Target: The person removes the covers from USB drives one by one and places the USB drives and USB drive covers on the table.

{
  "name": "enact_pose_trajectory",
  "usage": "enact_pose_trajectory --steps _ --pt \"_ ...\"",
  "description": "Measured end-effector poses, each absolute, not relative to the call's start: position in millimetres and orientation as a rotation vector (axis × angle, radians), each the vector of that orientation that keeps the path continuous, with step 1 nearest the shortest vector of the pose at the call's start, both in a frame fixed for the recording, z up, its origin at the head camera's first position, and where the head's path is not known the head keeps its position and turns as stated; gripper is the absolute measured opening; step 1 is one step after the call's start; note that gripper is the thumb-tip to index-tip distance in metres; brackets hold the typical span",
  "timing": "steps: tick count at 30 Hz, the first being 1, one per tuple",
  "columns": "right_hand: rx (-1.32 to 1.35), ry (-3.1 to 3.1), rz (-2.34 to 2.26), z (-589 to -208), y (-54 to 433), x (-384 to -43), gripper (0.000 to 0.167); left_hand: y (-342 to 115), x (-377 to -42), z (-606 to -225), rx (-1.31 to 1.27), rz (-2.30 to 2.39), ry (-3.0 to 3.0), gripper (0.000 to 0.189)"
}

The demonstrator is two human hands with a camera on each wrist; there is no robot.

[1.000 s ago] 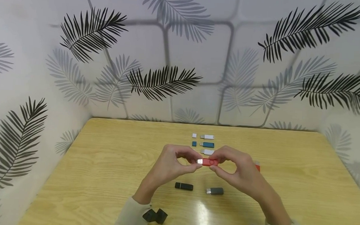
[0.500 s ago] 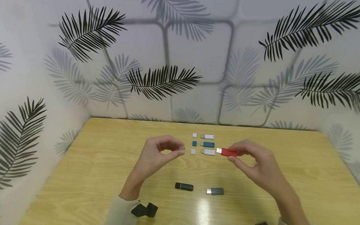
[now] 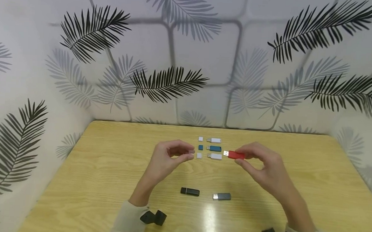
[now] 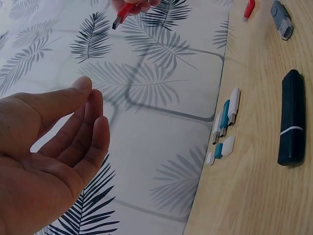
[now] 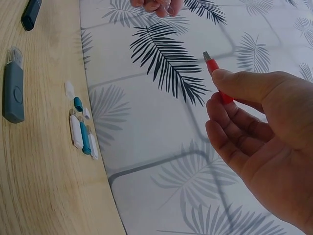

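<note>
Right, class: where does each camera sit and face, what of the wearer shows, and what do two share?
Head: on the head, facing forward and down at the table; left hand, right hand and sleeves show.
Left wrist: on that wrist, facing past the left hand toward the wall; right fingers at top.
Right wrist: likewise, past the right hand; left fingers at top.
Both wrist views share the right hand's red USB stick.

Yellow-brown wood-grain tabletop (image 3: 100, 181), far corners rounded; far edge runs along the pale grey-white patterned wall (image 3: 205, 55). Wall print: feather-shaped black fronds (image 3: 170, 85), fainter feather-shaped grey fronds (image 3: 188, 14), blurred grey lines (image 3: 146, 21) forming round-cornered panels. Same print on the side surfaces, left and right. Elongated white glare patch (image 3: 211, 222) on the tabletop, near side. Wood grain also visible in both wrist views.
</note>
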State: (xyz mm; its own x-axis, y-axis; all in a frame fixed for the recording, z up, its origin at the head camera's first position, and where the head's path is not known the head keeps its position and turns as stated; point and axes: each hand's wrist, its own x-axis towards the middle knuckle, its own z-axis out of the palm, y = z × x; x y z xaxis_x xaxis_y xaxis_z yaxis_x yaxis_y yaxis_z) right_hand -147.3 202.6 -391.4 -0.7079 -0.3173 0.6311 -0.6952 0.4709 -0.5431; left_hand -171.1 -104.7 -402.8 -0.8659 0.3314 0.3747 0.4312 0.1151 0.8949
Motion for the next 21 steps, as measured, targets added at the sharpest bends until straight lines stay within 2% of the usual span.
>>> enact_pose_trajectory --steps 21 --pt "0.803 -2.337 1.128 -405 197 -152 0.029 -96 -175 -416 -0.684 -1.855 -2.348 0.017"
